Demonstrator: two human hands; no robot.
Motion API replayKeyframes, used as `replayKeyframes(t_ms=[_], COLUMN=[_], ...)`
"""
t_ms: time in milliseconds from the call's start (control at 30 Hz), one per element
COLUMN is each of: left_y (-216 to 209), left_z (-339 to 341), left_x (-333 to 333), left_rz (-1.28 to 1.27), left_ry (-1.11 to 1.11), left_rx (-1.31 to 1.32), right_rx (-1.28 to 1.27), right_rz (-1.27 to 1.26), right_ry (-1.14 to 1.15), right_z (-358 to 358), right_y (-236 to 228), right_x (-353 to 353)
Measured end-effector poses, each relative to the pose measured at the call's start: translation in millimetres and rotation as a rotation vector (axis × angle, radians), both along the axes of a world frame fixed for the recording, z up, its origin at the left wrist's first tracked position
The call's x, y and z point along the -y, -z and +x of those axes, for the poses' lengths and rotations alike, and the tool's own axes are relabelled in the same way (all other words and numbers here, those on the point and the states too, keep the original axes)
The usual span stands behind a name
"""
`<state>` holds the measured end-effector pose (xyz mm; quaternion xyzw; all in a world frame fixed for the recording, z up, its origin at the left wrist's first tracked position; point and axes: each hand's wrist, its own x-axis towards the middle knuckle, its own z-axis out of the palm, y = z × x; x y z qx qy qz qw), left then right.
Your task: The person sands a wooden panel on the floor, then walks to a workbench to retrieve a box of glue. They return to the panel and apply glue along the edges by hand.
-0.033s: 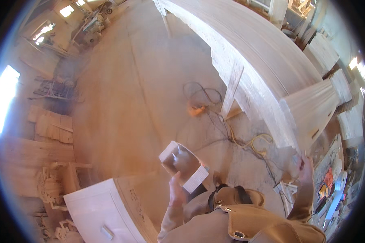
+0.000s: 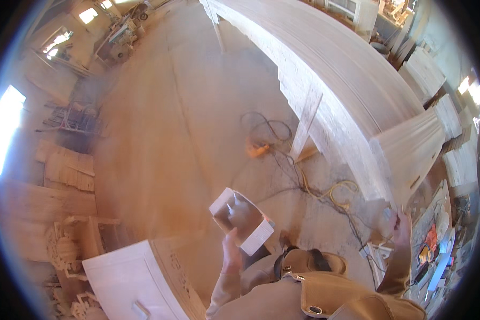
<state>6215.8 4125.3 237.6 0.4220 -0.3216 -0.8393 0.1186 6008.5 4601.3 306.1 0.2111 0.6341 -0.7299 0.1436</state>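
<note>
My left hand point(image 2: 232, 255) grips the near side of a small open box point(image 2: 260, 238) with pale outer walls and a brown inside. A few shiny pointed pieces point(image 2: 232, 207) show in the box, too small to name. My right hand point(image 2: 401, 226) is closed at the near end of a long pale wooden workpiece point(image 2: 352, 101), by its lower corner. Something small and thin seems to be at its fingertips, but I cannot make it out. Whether these fingers touch the wood is unclear.
A pale wooden cabinet point(image 2: 124, 274) with a handle stands at the lower left. Cables and a yellow cord point(image 2: 333, 190) lie on the dusty floor point(image 2: 160, 122), with an orange thing point(image 2: 257, 149) beside them. Assorted tools crowd a bench point(image 2: 437, 240) at the right. Boards point(image 2: 69, 168) lean at the left.
The view has shifted very slightly. My left hand still holds the box, and my right hand stays by the workpiece's corner, a little lower in the picture.
</note>
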Motion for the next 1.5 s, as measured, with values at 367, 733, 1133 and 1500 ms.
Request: replayKeyframes(t_ms=[367,733,1133,1500], left_y=[56.3,-3.8,71.4,-7.7], left_z=[-135.7,-220.8,-392.4,-599.2], left_x=[212.6,459.8,654.7,838.6], left_rz=[0.016,-0.103,-0.215,-0.241], left_ry=[0.160,0.163,0.055,0.000], left_rx=[-0.091,0.051,0.099,0.110], right_rx=[-0.070,0.193,0.694,0.144], right_rz=[0.217,0.886,1.214,0.406], right_ry=[0.621,0.933,-0.478,-0.668], right_z=[-14.3,-64.8,-254.4,-644.9], right_y=[62.1,54.5,278.5,250.8], right_x=[8.5,199.6,519.1,970.3])
